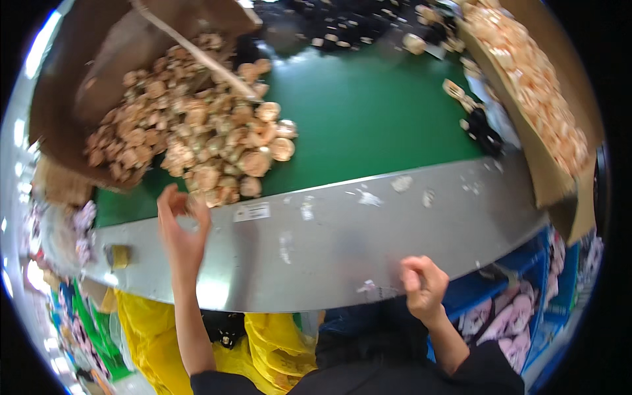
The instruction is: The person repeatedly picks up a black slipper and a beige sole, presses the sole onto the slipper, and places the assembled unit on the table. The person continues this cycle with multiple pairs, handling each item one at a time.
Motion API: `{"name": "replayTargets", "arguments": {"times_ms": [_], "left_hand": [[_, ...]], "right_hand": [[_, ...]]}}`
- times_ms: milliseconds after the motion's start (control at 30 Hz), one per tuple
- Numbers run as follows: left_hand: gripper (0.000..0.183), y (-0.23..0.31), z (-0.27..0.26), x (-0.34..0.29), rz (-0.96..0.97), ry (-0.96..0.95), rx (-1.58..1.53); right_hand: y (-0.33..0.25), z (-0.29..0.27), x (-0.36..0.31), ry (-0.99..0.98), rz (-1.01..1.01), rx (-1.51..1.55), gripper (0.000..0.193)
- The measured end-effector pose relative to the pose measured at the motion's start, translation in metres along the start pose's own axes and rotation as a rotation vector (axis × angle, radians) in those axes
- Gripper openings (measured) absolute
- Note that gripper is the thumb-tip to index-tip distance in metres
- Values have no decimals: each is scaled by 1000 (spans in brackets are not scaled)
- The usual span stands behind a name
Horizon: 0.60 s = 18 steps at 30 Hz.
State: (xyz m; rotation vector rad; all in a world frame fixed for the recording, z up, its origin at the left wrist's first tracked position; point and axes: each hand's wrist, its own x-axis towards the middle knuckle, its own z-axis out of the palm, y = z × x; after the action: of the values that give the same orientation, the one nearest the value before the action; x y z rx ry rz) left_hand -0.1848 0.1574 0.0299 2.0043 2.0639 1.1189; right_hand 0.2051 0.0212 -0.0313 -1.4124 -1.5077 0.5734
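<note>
My left hand (pixel 184 230) is at the near edge of a heap of small round peach-coloured pieces (pixel 197 141). Its fingers are curved and apart from the thumb, and I see nothing held between them. The heap spills from a tipped brown cardboard box (pixel 62 118) onto a green belt surface (pixel 368 112). Over the near edge of the metal ledge (pixel 329 243), my right hand (pixel 424 286) has its fingers curled in against the thumb. Whatever may be inside that grip is hidden and blurred.
A long carton (pixel 517 118) of peach pieces stands at right, beside a small black bundle (pixel 484 131). Black items with pale parts (pixel 342 26) lie across the back. Yellow bags (pixel 148 329) hang below the ledge; blue bins (pixel 536 289) hold pink items. A tape roll (pixel 119 257) sits left.
</note>
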Motion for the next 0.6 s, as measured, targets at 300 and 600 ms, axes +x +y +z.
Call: {"name": "replayTargets", "arguments": {"times_ms": [300,600], "left_hand": [[79,153,62,-119,434,-406,-465],[53,160,72,-140,96,-308,-652]], "right_hand": [[-28,18,44,-491,185,560,49],[79,-74,96,-265,533,1288,23]]}}
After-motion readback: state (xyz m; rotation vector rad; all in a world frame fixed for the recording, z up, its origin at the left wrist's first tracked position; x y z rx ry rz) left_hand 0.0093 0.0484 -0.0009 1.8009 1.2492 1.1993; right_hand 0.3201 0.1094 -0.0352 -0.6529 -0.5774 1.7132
